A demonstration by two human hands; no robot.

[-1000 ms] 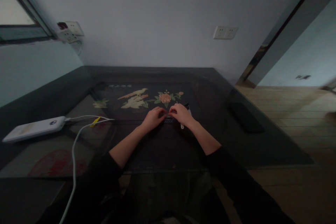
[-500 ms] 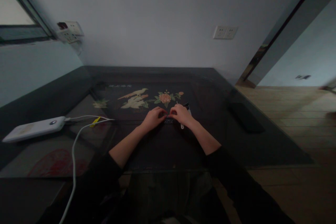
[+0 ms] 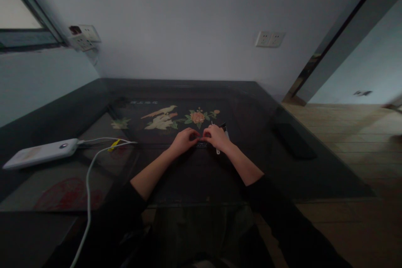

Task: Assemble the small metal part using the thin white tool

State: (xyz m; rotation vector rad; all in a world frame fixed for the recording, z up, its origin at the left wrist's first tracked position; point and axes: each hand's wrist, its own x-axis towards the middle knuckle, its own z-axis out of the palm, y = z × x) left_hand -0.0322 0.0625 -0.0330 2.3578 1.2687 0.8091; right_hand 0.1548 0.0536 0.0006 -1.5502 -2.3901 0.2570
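Note:
My left hand and my right hand meet over the dark glossy tabletop, fingertips almost touching. Both sets of fingers are curled in a pinch around something small, too dark and too small to name. Just below the fingertips lies a narrow dark strip with pale marks. A thin white-handled tool shows its rounded end beneath my right hand, which hides most of it. Beside that hand is a small item with a black end and pale body, partly covered.
A white power bank lies at the left, with a white cable running off the near edge and a yellow tag on it. A flat black object rests at the right. Sockets are on the wall behind.

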